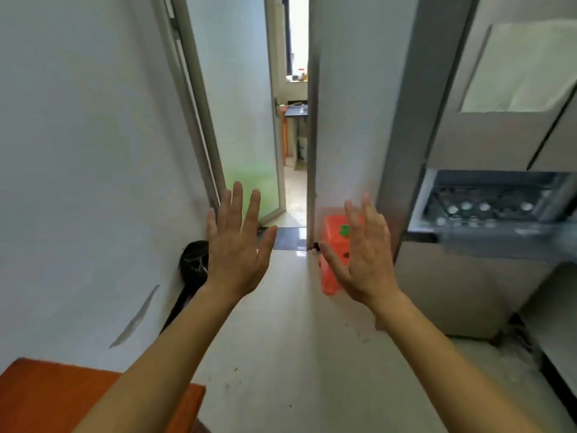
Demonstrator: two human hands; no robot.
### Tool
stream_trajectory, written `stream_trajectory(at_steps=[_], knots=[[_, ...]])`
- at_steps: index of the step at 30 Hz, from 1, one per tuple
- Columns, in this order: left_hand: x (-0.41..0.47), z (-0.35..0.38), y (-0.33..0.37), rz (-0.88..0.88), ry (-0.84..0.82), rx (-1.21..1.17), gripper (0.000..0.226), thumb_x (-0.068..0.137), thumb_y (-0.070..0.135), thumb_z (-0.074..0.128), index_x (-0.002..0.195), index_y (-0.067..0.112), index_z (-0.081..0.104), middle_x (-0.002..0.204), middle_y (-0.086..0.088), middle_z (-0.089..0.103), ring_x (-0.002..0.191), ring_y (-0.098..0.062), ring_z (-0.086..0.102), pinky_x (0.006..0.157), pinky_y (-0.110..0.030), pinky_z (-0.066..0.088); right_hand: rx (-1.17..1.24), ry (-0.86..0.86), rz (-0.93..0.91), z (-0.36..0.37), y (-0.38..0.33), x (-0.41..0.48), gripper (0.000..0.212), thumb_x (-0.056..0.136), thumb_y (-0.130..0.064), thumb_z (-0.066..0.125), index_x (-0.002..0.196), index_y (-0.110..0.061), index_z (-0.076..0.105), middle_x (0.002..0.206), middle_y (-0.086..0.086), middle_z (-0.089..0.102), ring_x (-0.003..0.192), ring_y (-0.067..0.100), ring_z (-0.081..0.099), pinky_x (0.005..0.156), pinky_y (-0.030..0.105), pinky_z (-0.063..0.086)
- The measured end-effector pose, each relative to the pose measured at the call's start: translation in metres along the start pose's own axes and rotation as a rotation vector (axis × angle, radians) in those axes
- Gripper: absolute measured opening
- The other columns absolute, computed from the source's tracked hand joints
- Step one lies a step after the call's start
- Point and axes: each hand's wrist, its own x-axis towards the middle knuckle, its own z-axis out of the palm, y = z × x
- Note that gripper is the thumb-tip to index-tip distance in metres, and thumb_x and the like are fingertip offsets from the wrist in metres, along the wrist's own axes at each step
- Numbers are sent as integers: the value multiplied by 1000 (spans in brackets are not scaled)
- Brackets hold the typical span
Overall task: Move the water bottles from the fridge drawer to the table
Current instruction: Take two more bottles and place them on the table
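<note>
Both hands are raised in front of the body, backs to the camera. The left hand (237, 245) is spread flat with straight fingers and holds nothing. The right hand (362, 254) is likewise splayed and bare, its thumb pointing inward.

To the right stands a tall fridge (468, 292) with smooth, matt grey-beige panels. Its drawer (487, 207) is pulled out, showing a dark wire-like grid inside. The water bottles (466, 206) stand upright in that drawer, seen only as small round white caps in rows; the picture is blurred there, so their bodies cannot be made out.

The bench (46, 398) shows as a flat orange corner with a straight edge at the lower left, well apart from the fridge.

A glossy orange plastic stool (332, 226) sits on the pale, smooth floor (281, 339) beyond the right hand. A frosted glass door (240, 120) in a grey metal frame stands ajar between plain white walls (78, 151).
</note>
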Motion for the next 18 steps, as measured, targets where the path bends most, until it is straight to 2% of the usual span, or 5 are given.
stream_trajectory(at_steps=[4,7,12,18], knots=[[29,52,132,164,-40,-131,67,100,54,24,157,23,12,166,-7,0,153,-24,-1,119,-59,12,-124,53,131,-79,110,-22,89,94,-71,32,159,-14,13,166,15,2,154,28,3,122,56,11],[46,86,202,245,-78,-167,66,99,54,26,156,25,14,165,-9,3,152,-26,1,118,-61,14,-229,72,191,-118,175,-36,88,94,-66,39,159,-12,13,166,16,3,154,27,1,122,55,11],[71,157,275,316,-175,-138,70,98,63,14,157,24,14,165,-8,-2,152,-28,-3,117,-61,14,-353,70,289,-147,266,-59,89,93,-62,45,158,-11,14,166,18,-1,154,29,-1,123,54,9],[129,252,345,369,-210,-134,75,98,61,25,158,23,3,164,-10,-16,151,-28,-13,120,-57,7,-454,35,348,-161,374,-41,89,92,-62,45,158,-11,14,165,18,0,154,31,2,121,56,13]])
